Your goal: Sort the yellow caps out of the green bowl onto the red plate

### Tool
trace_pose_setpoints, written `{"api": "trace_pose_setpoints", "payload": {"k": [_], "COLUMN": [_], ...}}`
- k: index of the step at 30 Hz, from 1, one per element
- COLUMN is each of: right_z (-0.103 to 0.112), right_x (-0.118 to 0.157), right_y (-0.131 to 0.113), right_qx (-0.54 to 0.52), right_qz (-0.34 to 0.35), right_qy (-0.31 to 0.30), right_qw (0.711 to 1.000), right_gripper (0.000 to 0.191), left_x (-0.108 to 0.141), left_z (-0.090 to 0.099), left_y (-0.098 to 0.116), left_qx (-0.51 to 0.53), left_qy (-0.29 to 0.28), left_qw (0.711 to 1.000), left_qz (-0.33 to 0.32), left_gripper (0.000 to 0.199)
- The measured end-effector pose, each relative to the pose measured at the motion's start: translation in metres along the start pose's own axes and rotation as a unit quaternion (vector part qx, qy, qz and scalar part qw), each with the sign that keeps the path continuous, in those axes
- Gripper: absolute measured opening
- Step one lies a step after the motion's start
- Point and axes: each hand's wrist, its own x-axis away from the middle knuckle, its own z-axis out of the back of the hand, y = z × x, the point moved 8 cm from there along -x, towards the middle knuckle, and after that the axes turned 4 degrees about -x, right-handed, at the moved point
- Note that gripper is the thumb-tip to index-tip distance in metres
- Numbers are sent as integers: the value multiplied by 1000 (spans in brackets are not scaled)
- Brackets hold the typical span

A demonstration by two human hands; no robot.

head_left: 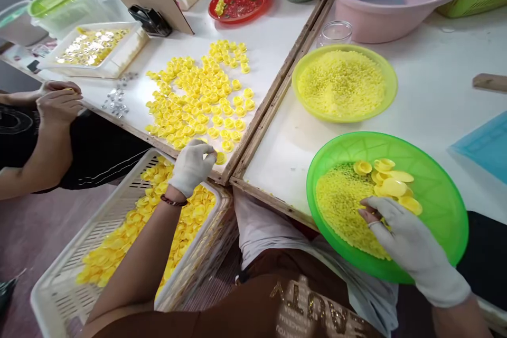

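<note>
R hand [414, 245]: gloved, part-curled over yellow granules [343, 206] in green tray [441, 216]; contents, if any, can't tell. Yellow cups [392, 187] in tray lie just past its fingertips, R hand nearest. L hand [194, 168]: gloved, fingers nearly closed beside single cup [221, 158], nr table [277, 37] corner; grip unconfirmed. Cup lies immed. R of fingertips, round, no clear long axis. Cup cluster [190, 100] beyond.

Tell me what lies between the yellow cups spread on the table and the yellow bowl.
Two parallel wooden edges, with some white tabletop on either side, separate the yellow cups from the yellow bowl; the head view shows this.
</note>
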Motion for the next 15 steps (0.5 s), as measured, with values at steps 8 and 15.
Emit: {"api": "trace_pose_setpoints", "payload": {"k": [8, 15], "right_z": [-19, -29], "right_x": [-10, -26], "right_y": [-21, -36], "right_qx": [46, -164], "right_qz": [18, -62], "right_qy": [-70, -53], "right_qw": [996, 983], "right_gripper": [23, 26], "left_x": [7, 13], "left_z": [-27, 15], "left_y": [-4, 154], "left_qx": [-157, 139], "left_qy": [-59, 67], "left_qw": [985, 963], "left_qz": [41, -219], "left_gripper": [36, 22]}}
